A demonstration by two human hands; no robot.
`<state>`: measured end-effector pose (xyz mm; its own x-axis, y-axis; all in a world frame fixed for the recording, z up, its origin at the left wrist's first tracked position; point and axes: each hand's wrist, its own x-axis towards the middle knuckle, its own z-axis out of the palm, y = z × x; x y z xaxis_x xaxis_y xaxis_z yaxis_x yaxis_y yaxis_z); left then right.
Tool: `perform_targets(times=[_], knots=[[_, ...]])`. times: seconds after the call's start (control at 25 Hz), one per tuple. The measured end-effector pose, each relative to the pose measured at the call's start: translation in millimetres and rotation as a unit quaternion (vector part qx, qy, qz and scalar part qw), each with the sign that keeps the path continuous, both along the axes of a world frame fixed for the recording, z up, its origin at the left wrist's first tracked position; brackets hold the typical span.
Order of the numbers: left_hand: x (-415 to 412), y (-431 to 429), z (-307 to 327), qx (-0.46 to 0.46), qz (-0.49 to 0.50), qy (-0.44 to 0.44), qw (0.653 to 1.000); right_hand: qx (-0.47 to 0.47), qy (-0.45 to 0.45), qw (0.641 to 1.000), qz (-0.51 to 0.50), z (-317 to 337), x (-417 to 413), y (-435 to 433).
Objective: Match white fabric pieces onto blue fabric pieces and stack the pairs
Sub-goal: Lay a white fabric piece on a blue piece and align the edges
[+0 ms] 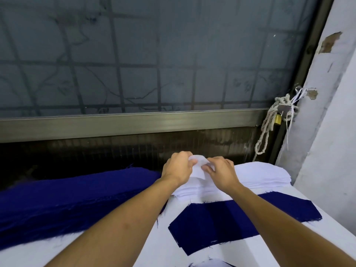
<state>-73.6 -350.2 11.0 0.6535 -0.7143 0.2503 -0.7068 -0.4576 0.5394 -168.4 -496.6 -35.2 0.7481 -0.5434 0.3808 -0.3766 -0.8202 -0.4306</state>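
One white piece (198,170) is pinched between the left hand (177,168) and right hand (221,174) above the white stack (265,176), apparently to be separated for the blue piece (231,218) laid nearby.

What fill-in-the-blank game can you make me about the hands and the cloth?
1. The left hand and the right hand together pinch a small fabric piece coloured ____.
2. The flat piece spread nearer the person is dark ____.
3. The big rumpled fabric heap lies on the person's ____ side.
Missing words: white; blue; left.
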Motion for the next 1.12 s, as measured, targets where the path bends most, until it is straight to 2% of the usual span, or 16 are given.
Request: perform_targets(times=[0.24, 0.4, 0.64, 0.76, 0.88, 1.12], knots=[[1.4, 64.8, 23.9, -0.077, 0.039, 0.052, 0.995, 0.118, 0.006, 0.993, 0.021, 29.8, -42.4, 10.9], [-4.3, 131.3, 31.5, -0.108, 0.072, 0.065, 0.989, 0.139, 0.054, 0.989, 0.018, 36.1, -70.9, 32.3], [-26.1, 220.4, 22.9, -0.106, 0.128, 0.072, 0.983, 0.180, 0.101, 0.977, 0.053, 42.5, -102.8, 76.9], [-40.2, 255.7, 18.2, -0.111, 0.163, 0.080, 0.977, 0.161, 0.138, 0.975, 0.071, 47.9, -119.1, 91.8], [-49.6, 288.8, 10.2, -0.117, 0.190, 0.083, 0.971, 0.168, 0.145, 0.974, 0.050, 51.4, -140.1, 102.3], [-65.4, 342.9, -27.3, -0.111, 0.217, 0.133, 0.961, 0.287, 0.108, 0.948, 0.086, 38.8, -186.0, 119.8]])
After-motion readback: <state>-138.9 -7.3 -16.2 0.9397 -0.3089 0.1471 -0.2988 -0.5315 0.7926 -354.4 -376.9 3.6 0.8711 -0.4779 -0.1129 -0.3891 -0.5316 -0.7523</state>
